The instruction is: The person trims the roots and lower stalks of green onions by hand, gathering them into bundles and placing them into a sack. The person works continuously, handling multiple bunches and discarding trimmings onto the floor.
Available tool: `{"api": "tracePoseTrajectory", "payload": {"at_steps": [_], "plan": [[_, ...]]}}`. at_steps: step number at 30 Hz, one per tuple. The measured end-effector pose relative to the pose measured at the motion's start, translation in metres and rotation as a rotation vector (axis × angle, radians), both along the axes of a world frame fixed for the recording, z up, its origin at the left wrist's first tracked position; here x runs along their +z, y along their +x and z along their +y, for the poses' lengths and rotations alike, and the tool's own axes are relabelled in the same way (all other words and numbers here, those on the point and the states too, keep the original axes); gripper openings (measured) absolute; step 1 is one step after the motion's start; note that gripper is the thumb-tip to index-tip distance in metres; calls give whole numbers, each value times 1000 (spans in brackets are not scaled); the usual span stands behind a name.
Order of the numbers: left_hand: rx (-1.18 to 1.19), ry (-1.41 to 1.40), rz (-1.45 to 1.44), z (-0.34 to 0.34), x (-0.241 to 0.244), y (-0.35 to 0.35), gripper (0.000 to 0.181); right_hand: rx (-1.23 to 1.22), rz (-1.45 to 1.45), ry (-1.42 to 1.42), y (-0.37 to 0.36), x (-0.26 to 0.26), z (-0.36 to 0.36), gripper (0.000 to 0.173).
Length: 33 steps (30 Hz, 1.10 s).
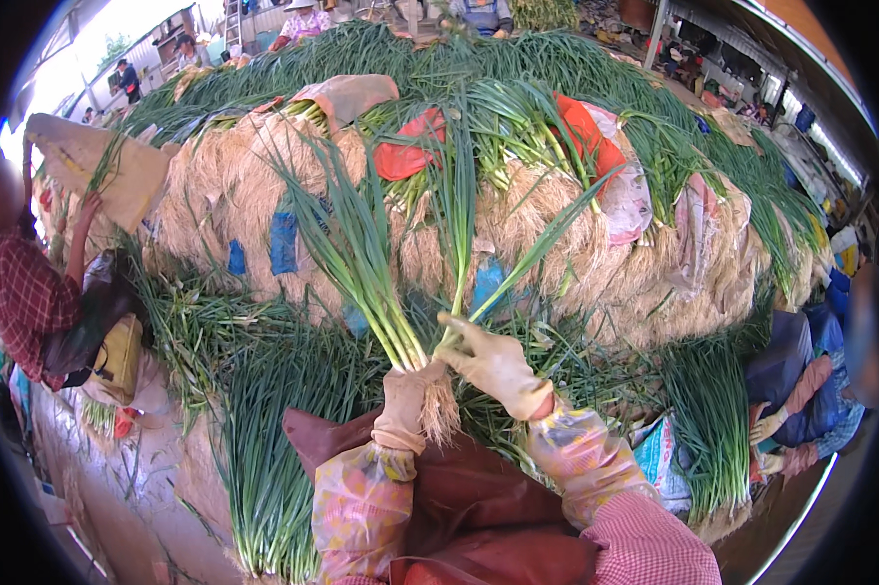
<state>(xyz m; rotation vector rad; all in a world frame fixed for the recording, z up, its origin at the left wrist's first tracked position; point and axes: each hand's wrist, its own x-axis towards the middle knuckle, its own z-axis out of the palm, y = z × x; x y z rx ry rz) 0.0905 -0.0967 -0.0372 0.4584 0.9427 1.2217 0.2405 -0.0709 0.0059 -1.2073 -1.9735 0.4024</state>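
Observation:
My left hand [404, 408], in a tan glove, grips a small bunch of green onions [370, 292] low down near the white ends. Their leaves fan up and away from me, and pale roots [439, 409] hang beside the glove. Close on the right, my gloved right hand [487, 362] pinches a separate green onion stalk [459, 281] between thumb and fingers. One long leaf [542, 256] from there slants off to the right. A dark red apron [483, 497] covers my lap beneath both hands.
A big heap of green onions [512, 62], roots [227, 183] facing me, stands ahead. Loose leaves [264, 322] litter the ground before it. Trimmed-looking onion piles lie left [279, 453] and right [710, 417]. People work at the left [30, 300] and right [805, 395].

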Motion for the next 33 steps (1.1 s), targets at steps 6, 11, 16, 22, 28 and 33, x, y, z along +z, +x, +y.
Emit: {"api": "tracePoseTrajectory", "payload": {"at_steps": [6, 11, 16, 22, 28, 33], "plan": [[-46, 157, 283, 4, -2, 2, 9, 9, -178, 76, -4, -32, 3, 25], [-127, 244, 349, -2, 9, -3, 10, 45, 45, 195, -2, -38, -13, 20], [-112, 38, 322, -3, 24, 7, 9, 162, 649, -609, 21, -9, -43, 20], [-96, -44, -43, -4, 17, -5, 16, 325, 316, -1135, 57, 19, -42, 26], [-182, 25, -36, -5, 12, -10, 18, -38, 510, -750, 25, -20, -11, 36], [-143, -5, -212, -4, 21, -6, 22, -18, 668, -743, 3, -18, -9, 22]]}}
